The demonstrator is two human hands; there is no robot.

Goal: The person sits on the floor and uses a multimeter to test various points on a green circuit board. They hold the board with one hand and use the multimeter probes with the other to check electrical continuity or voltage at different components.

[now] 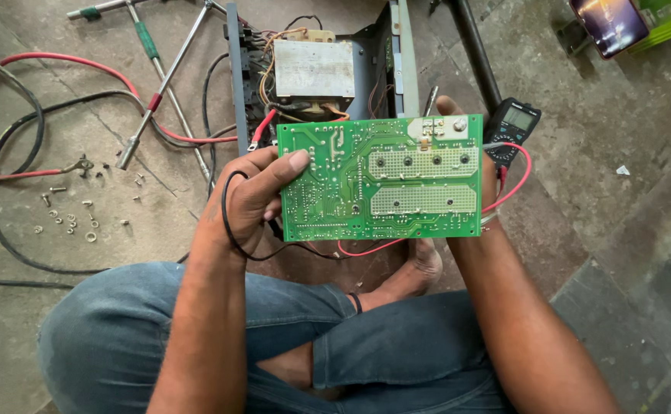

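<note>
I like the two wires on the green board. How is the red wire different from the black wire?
The red wire loops out by the right hand side of the green circuit board; the black wire curls around the left hand. The red wire also runs under the board's bottom edge; the black wire stays left. Both are thin and bendy.

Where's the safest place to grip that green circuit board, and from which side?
Probably by its two short edges, coming in from the left and right. The circuit board is held flat, solder side up, so its face is all bare joints. The left hand pinches the left edge with the thumb on top; the right hand is mostly hidden behind the right edge. Red and black wires trail off the bottom edge, so avoid that side.
</note>
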